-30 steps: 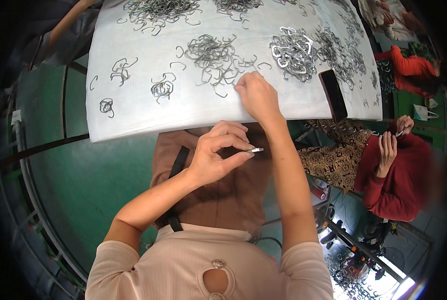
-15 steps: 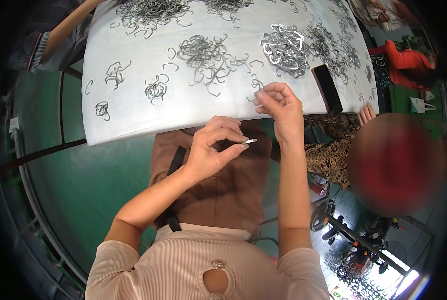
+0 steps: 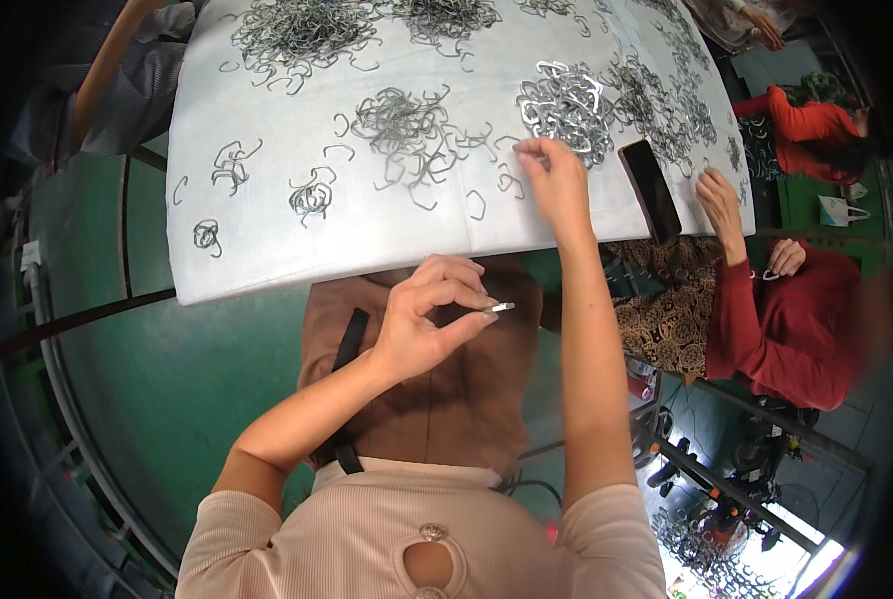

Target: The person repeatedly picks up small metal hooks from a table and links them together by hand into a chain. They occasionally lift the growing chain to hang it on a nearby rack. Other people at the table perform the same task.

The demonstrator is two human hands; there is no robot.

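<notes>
Held in front of my lap, my left hand [image 3: 437,309] pinches a small silvery metal piece [image 3: 503,307] between thumb and fingers; most of it is hidden by the fingers. My right hand [image 3: 556,180] reaches over the white table, thumb and fingertips closed at the end of a thin bent wire hook [image 3: 506,143]. Just beyond it lies a heap of shiny silver metal hooks [image 3: 566,100]. To its left is a loose heap of grey bent wire hooks [image 3: 402,125]. A single wire hook [image 3: 477,206] lies nearer the table edge.
More wire hooks [image 3: 302,35] are heaped at the far side, with small clusters [image 3: 312,198] at the left. A dark phone [image 3: 649,190] lies on the white tabletop [image 3: 387,235]. On the right, a co-worker in a red sleeve [image 3: 731,319] has one hand [image 3: 721,205] over the table.
My right hand has moved forward to the wire hook by the silver heap. Another wire hook now lies alone near the table edge. The co-worker on the right has leaned back, raising a hand.
</notes>
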